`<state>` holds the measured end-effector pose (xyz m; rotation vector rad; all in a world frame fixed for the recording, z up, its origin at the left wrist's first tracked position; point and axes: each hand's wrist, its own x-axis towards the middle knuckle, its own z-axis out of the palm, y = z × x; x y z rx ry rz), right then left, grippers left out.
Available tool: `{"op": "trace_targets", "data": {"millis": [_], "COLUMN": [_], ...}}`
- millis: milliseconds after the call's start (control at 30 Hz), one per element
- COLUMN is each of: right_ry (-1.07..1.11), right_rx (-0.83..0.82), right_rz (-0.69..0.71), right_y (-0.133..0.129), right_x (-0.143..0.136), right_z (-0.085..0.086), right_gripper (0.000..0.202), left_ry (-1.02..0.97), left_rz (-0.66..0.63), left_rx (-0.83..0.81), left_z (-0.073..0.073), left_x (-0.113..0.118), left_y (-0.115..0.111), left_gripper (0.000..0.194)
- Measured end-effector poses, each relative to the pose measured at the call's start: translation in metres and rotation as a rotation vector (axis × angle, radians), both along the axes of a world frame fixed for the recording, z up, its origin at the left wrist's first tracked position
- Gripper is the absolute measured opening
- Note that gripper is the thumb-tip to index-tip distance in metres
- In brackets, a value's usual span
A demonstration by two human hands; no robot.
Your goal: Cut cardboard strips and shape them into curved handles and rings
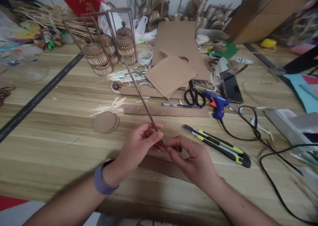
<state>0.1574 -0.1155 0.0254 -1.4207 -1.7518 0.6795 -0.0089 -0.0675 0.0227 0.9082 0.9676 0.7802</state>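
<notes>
A long thin cardboard strip (141, 95), seen edge-on with its corrugation showing, slants up and away from my hands. My left hand (140, 141) grips it near its lower end, thumb on top. The fingertips of my right hand (190, 156) pinch the strip's near end. Beneath my hands a flat cardboard piece (161, 168) lies on the table. Left of them rest round cardboard discs (104, 122) and a pile of small wooden sticks (109, 107). A yellow-and-black cutter (218, 146) lies to the right of my right hand.
Beyond my hands are a flat cardboard strip (166, 110), a pen (181, 105), black scissors (195, 97) and a blue glue gun (216, 103) with its cord. Farther back stand lantern-like models (96, 59), cardboard sheets (171, 75), tape rolls (144, 58) and a phone (232, 87).
</notes>
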Motion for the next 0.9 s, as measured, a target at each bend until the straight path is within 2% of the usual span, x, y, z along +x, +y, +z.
{"op": "trace_targets", "data": {"millis": [433,633,767,900], "right_ry": [0.01,0.014,0.01,0.007], "right_rx": [0.022,0.008,0.032,0.055], "right_rz": [0.009,0.027,0.032,0.014], "right_y": [-0.0002,-0.0006,-0.0019,-0.0008], "right_x": [0.0001,0.0003,-0.0007,0.0009], "right_z": [-0.0013,-0.003,-0.0048,-0.0043], "right_gripper": [0.014,0.014,0.013,0.013], "left_ry": [-0.025,-0.004,0.043,0.102], "left_rz": [-0.022,-0.038,-0.093,-0.208], "left_rx": [0.012,0.019,0.083,0.088], "left_z": [-0.0012,-0.0011,-0.0036,-0.0064], "left_x": [-0.0005,-0.0013,-0.0027,-0.0031], "left_y": [-0.0008,-0.0005,0.0002,-0.0004], "left_gripper": [0.042,0.05,0.058,0.054]}}
